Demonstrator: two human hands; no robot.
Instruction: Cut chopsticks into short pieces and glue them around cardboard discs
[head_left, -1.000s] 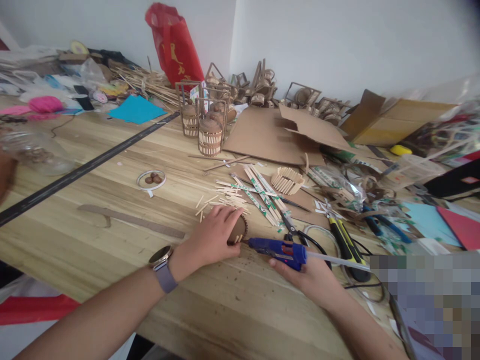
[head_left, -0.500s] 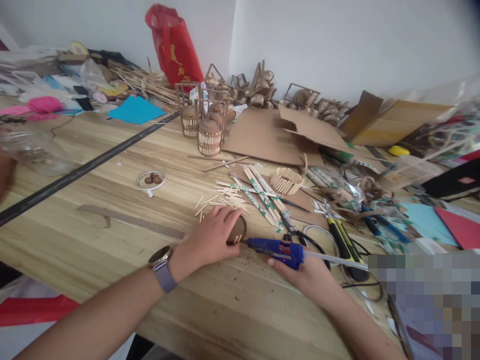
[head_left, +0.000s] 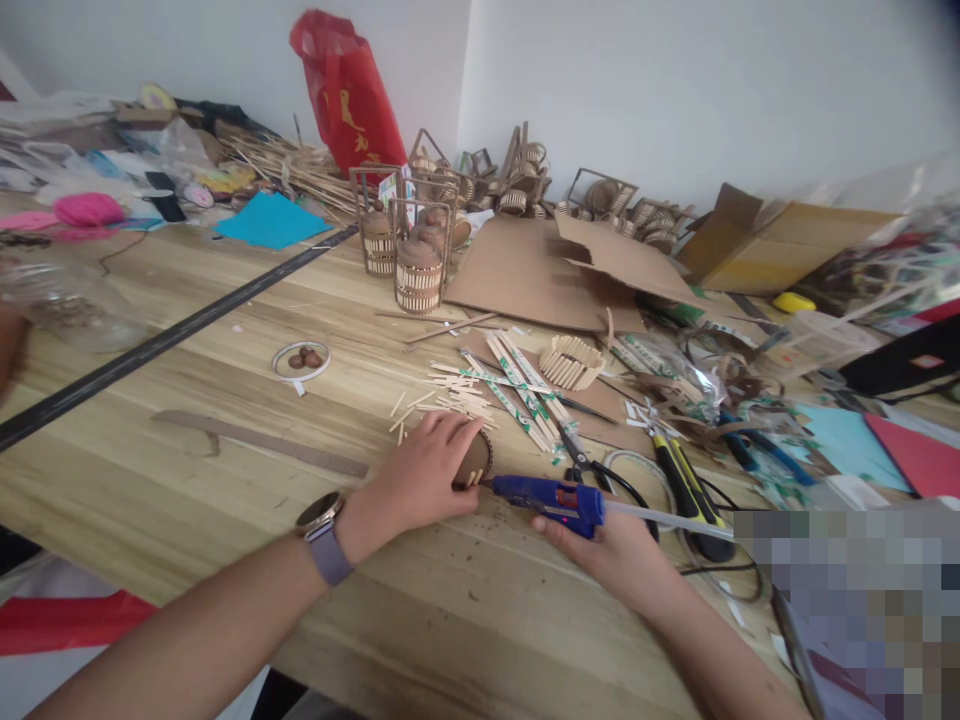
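My left hand (head_left: pixel 424 465), with a watch on its wrist, is closed around a round brown cardboard piece (head_left: pixel 475 458) lying on the table. Two short stick pieces (head_left: pixel 474 478) stand at its near edge. In my right hand (head_left: pixel 615 550) is a blue hot glue gun (head_left: pixel 551 502), a clear glue stick running out of its back end. The gun's nozzle points left and is at the near edge of the cardboard piece; whether it touches is too small to tell. Short cut sticks (head_left: pixel 457 400) lie scattered just beyond my left hand.
Wrapped chopsticks (head_left: pixel 525 390), scissors (head_left: pixel 581 460), a yellow-black cutter (head_left: pixel 686 490) and a ring of sticks (head_left: pixel 571 362) lie ahead and right. A brown cardboard strip (head_left: pixel 262 440) is at left. Small stick-sided baskets (head_left: pixel 418 275) stand behind. Another person's hand is by a jar (head_left: pixel 67 305) at far left.
Both hands stay almost in place. The glue gun has shifted very slightly left, its nozzle still by the cardboard piece's edge.
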